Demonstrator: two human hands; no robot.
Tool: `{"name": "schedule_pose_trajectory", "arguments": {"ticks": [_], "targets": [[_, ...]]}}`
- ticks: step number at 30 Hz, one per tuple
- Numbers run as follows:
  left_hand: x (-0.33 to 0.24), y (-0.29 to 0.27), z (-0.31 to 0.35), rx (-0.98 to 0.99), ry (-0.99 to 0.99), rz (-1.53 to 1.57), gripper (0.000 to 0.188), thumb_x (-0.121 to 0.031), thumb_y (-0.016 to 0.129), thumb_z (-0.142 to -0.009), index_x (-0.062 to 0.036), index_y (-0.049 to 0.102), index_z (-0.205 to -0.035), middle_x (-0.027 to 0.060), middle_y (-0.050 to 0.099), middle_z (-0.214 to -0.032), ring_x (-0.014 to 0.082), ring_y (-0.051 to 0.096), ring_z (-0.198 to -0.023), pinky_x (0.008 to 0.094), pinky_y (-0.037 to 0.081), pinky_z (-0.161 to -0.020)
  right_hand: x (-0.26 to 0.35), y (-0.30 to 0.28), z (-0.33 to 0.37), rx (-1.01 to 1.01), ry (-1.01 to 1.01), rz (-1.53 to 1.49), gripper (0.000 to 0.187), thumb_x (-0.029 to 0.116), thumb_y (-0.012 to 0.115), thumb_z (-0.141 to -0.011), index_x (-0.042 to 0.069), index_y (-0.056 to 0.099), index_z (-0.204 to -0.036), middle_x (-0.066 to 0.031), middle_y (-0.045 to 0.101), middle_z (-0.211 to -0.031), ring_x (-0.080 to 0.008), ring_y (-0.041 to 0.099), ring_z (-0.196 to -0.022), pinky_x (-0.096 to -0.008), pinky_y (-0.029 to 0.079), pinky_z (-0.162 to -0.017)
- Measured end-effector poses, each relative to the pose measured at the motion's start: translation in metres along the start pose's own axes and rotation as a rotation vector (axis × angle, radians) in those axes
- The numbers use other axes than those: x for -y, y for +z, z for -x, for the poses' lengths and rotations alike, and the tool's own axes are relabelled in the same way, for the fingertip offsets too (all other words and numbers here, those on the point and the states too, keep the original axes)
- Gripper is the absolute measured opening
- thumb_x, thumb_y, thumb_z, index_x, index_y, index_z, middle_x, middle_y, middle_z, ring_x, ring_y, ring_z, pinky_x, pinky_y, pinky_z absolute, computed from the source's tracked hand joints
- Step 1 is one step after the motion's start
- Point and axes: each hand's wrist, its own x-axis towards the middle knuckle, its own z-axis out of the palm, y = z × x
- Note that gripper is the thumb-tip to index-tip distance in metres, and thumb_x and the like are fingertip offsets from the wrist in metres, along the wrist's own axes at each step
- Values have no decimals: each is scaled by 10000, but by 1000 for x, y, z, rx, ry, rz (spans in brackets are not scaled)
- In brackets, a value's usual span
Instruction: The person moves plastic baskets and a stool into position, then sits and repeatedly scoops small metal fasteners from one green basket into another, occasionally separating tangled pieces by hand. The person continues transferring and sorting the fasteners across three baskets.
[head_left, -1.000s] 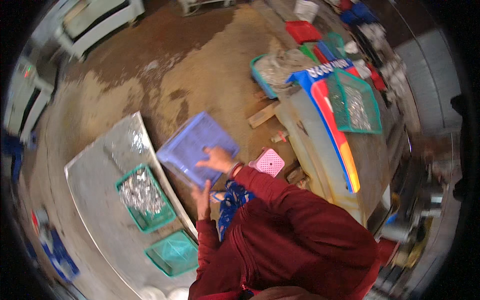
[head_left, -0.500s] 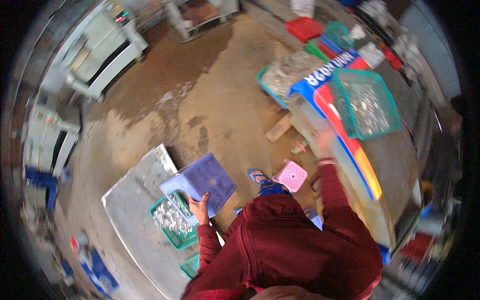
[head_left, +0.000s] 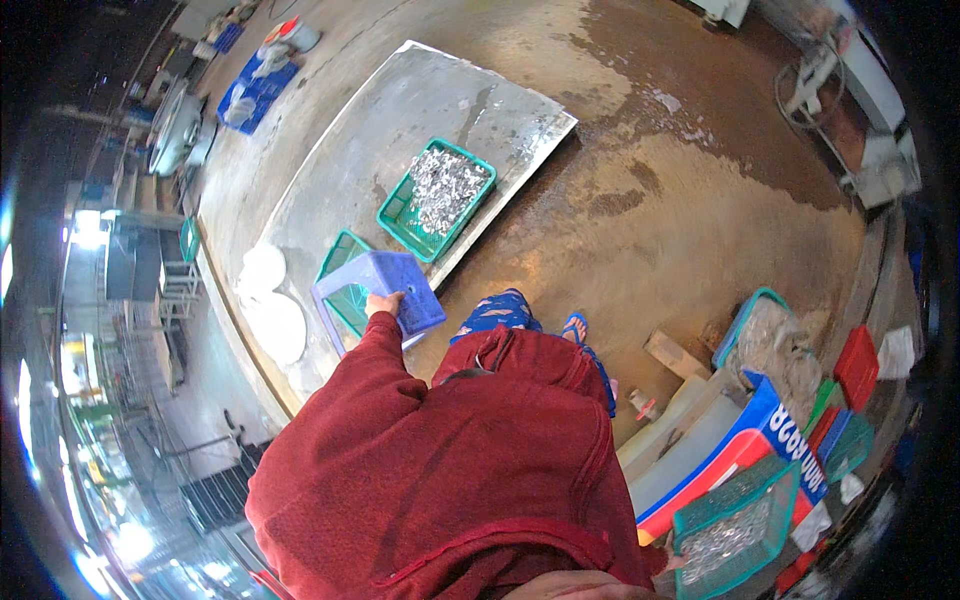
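Note:
My left hand (head_left: 385, 303) is closed on the edge of a purple plastic stool (head_left: 405, 272), which is tipped on its side in the air. Behind the stool, partly covered by it, is a green basket (head_left: 340, 248) at the slab's edge. Another green basket (head_left: 401, 217) on the grey slab holds a heap of small shiny silvery pieces. Low at the right, my right hand (head_left: 658, 558) shows only in part, by the rim of a green mesh basket (head_left: 684, 535) with similar silvery pieces. Its fingers are too unclear to read.
The raised grey slab (head_left: 340, 190) has two white round items (head_left: 272, 318) at its left end. A tub with a blue and red banner (head_left: 745, 420) stands at right, beside a wooden block (head_left: 675, 355) and a heaped blue-green basket (head_left: 732, 335). A blue crate (head_left: 255, 95) stands far left.
My body and view have turned left, so the slab now sits in the upper middle. The stool has swung along in my left hand. My right hand has shifted toward the mesh basket's rim.

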Motion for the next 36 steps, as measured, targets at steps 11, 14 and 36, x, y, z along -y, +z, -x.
{"name": "schedule_pose_trajectory", "arguments": {"ticks": [11,14,36], "targets": [[124,60,-35,258,-267,73,642,-419,755,-626,101,635,-984,203,668,-931,266,646,-827,341,498,-757,35,38,129,48,133,-576,267,192,634,-673,51,590,-896,-138,559,-974,-279,536,-853,-414,434,-770],[125,54,-39,318,-183,65,649,-453,729,-652,78,631,-1013,205,657,-989,271,630,-907,331,483,-812,41,59,156,167,191,-661,240,182,631,-657,53,601,-857,-134,564,-945,-279,535,-834,-416,432,-760],[369,84,102,84,-1216,551,723,-391,818,-584,60,572,-1092,236,620,-1085,324,613,-1010,395,483,-856,150,338,714,1828,-308,67,524,276,611,-667,18,544,-1117,-111,549,-1116,-290,524,-982,-410,419,-829]]}}
